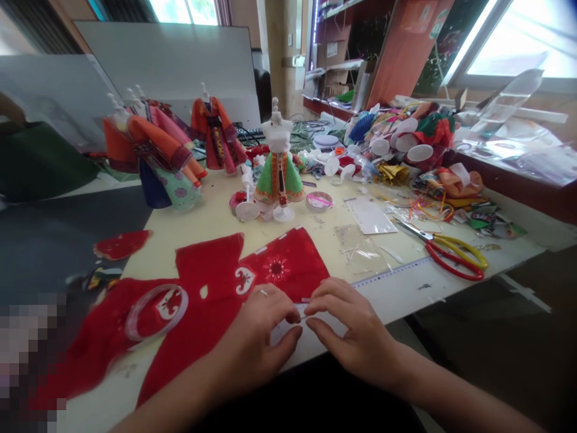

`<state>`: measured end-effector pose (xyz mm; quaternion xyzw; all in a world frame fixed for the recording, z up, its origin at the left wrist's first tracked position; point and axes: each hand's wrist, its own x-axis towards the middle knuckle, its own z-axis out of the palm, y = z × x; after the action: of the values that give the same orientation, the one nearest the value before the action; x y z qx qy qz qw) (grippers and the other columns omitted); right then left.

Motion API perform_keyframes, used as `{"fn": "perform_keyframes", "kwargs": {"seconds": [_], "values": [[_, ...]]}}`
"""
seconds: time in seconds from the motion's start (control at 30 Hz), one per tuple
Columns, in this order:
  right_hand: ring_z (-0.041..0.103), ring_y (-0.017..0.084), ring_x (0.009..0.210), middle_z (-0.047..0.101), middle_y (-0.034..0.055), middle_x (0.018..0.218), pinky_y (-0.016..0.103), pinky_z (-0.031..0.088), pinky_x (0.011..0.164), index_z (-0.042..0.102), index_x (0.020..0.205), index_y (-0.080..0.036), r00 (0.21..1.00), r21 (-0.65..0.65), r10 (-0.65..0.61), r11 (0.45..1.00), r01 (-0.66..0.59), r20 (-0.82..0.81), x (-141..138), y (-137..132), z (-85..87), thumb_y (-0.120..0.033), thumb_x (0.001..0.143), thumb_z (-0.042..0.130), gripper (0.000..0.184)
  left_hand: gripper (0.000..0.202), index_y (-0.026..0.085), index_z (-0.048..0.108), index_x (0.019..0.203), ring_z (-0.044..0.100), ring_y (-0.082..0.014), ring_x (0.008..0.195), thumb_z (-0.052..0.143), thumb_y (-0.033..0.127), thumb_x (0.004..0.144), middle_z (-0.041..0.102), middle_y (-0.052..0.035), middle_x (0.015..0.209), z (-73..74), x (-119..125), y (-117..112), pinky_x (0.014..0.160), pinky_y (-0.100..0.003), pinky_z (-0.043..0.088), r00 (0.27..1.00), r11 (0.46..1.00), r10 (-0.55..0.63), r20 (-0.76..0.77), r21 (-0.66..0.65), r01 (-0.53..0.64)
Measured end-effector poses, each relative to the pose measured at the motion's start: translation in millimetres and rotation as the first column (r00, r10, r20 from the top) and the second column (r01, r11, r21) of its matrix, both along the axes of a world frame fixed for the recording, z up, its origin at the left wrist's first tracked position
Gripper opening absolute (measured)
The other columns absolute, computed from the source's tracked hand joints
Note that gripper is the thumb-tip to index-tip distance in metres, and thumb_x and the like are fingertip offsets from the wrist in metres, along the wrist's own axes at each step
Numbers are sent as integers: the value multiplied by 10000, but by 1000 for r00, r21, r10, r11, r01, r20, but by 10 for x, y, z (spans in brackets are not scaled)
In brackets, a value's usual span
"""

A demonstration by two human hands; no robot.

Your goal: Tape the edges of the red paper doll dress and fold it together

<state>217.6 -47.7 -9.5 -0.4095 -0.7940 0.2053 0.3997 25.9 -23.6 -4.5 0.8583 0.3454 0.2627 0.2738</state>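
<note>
My left hand (265, 325) and my right hand (356, 325) meet fingertip to fingertip at the front edge of the table. Thumb and forefinger of each curl toward one another in a near pinch. Something thin seems to span the gap between them, too small to make out. Just beyond lies a red cloth piece (295, 264) with a white embroidered flower and short pale strips along its edges. More red cloth (202, 319) spreads to the left, partly under my left forearm. On it rests a clear ring (184, 307), which looks like a tape roll.
Red-and-yellow-handled scissors (455, 255) lie right, beyond a ruler (392, 272) and a clear plastic packet (360, 246). Behind stand a doll form in a green skirt (279, 174), a small round dish (319, 202) and dressed forms (144, 144). Scraps pile up (406, 135) back right.
</note>
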Motion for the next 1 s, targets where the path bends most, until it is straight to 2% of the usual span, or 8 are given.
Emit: {"fn": "perform_keyframes", "kwargs": {"seconds": [0.2,0.4,0.5,0.57,0.6,0.67,0.77,1.0], "values": [[487,168,752,568,41,760,367,434,751,556,782,-164,993,77,49,995,-58,108,-67,-137,-115,-92,856,468,135,74,175,582,818,508,-194,810,522,134,823,606,-36,801,-82,-64,-176,795,-382,422,999,998,-8,-31,60,10],[465,151,687,562,37,704,383,445,747,541,753,-153,988,194,120,971,-138,101,-140,-273,-177,-36,807,461,152,160,198,584,959,528,-198,828,589,210,800,602,-39,856,-136,-191,-262,776,-370,466,994,995,95,-51,-20,-97],[494,140,691,558,30,720,314,460,694,547,771,-164,993,89,114,990,-111,-25,-56,-309,-138,-34,802,485,147,271,201,545,1073,542,-191,820,588,249,810,599,-51,896,-155,-304,-225,688,-318,499,989,989,139,-49,-48,-141],[525,131,717,561,24,760,261,455,654,557,818,-175,987,-144,55,987,-77,-151,55,-306,-122,-75,830,502,115,242,203,553,1056,550,-190,846,585,238,818,609,-53,913,-153,-367,-171,688,-304,504,993,994,106,-56,-28,-108],[533,124,721,559,16,774,242,451,638,564,860,-184,976,-303,7,950,-74,-216,116,-295,-122,-117,851,509,87,217,200,565,1033,552,-192,866,588,225,819,618,-53,919,-146,-387,-139,709,-307,504,995,997,71,-66,-5,-71],[524,103,672,534,-14,745,222,443,609,564,957,-204,931,-606,-114,785,-129,-346,225,-260,-137,-217,885,516,87,165,186,587,982,552,-196,898,594,190,818,639,-53,923,-122,-392,-70,768,-324,494,996,997,-23,-81,72,29],[440,66,534,470,-55,660,203,420,527,536,1046,-213,784,-788,-310,517,-335,-537,324,-191,-159,-287,891,525,172,107,155,613,921,559,-207,909,595,160,816,671,-59,928,-84,-331,28,861,-372,454,985,955,-145,-92,246,164],[337,42,416,472,-58,587,186,402,420,545,1083,-184,589,-773,-506,345,-532,-630,392,-37,-84,-227,877,511,214,149,113,635,871,588,-259,954,576,246,837,698,-98,975,-192,-189,185,970,-457,366,957,847,-209,-203,451,280]]}}
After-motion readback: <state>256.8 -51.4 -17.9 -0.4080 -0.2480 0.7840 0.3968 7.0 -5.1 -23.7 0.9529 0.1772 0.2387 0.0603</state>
